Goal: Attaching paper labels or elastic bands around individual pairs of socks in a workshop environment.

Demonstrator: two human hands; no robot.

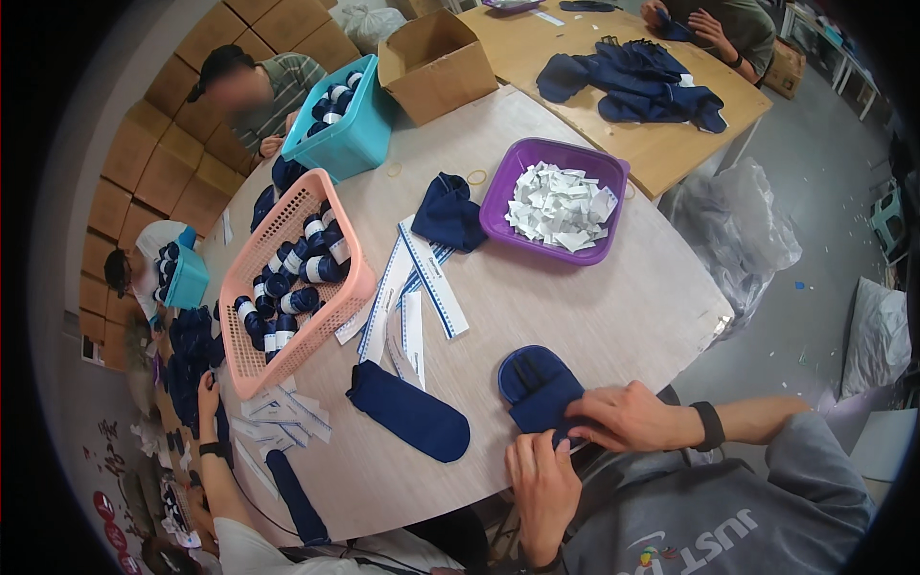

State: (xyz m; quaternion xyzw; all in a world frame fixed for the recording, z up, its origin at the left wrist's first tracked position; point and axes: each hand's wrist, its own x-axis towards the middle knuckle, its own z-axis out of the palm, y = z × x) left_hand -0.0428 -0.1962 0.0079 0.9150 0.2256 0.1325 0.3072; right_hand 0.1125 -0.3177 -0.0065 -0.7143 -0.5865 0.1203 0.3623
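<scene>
A navy cloth piece (539, 391) with a rounded far end and black strips on it lies at the near edge of the table, partly folded over. My right hand (628, 415), with a dark band at its wrist, pinches its near right part. My left hand (543, 482) meets it at the near edge, fingers bent around a bunched bit of the cloth between both hands. My fingers hide that part. Left of my hands lies a flat navy cloth piece (410, 414) with a rounded end.
Beyond are a pink basket (247, 374) and a teal bin (359, 144) of banded navy rolls, a purple tray (618, 182) of white tags, white strips (436, 283), folded navy cloth (448, 213) and a cardboard box (443, 81). A co-worker's arm (225, 479) reaches at left.
</scene>
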